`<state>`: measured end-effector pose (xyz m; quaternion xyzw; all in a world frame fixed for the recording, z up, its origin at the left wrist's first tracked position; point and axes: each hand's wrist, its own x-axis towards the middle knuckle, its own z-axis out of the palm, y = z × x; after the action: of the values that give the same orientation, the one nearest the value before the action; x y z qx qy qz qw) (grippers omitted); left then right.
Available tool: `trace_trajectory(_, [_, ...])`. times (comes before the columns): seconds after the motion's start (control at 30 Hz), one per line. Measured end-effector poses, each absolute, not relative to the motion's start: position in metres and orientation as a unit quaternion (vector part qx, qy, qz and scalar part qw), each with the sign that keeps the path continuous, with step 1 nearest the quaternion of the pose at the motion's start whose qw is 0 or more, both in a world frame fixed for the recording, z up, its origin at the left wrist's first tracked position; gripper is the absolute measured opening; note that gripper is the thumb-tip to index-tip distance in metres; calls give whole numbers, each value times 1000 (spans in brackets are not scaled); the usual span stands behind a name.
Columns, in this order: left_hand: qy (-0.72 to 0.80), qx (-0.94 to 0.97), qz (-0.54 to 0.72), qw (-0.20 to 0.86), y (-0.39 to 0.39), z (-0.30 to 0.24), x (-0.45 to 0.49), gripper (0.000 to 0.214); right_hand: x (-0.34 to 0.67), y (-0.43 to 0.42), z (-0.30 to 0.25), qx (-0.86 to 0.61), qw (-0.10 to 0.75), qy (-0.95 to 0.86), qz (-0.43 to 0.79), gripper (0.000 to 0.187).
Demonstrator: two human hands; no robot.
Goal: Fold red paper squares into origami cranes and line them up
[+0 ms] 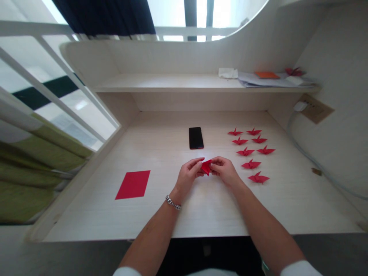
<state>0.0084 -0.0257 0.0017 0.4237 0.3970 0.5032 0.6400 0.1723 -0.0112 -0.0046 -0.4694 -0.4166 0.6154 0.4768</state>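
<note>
A partly folded piece of red origami paper [206, 167] is held just above the middle of the desk, between both hands. My left hand [188, 173] pinches its left side, thumb and fingers closed on it. On the right side, the fingertips of my right hand [225, 170] are closed on the same paper. Parts of the folds are hidden behind the fingers. Several finished red paper cranes [251, 164] stand in two rows to the right of my right hand. A flat sheet of red paper [133, 184] lies on the desk to the left.
A black phone [196, 138] lies beyond the hands on the pale desk [161, 153]. Papers [250, 79] and an orange packet [267, 75] rest on the shelf [172, 82] behind. A white cable [301, 147] runs down the right wall from a socket.
</note>
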Motion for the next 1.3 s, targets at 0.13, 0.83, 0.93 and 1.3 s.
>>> trace_trajectory(0.13, [392, 369, 522, 661, -23, 1, 7, 36, 173, -12, -4, -453, 475, -410, 633, 33])
trace_trajectory(0.83, [389, 423, 489, 656, -23, -10, 11, 37, 170, -14, -4, -453, 469, -512, 559, 26])
trace_trajectory(0.93, [399, 432, 490, 644, -23, -10, 12, 34, 169, -15, -4, -467, 470, -529, 530, 24])
trace_trajectory(1.3, [441, 443, 506, 594, -20, -13, 11, 34, 171, -15, -4, -467, 432, -505, 584, 33])
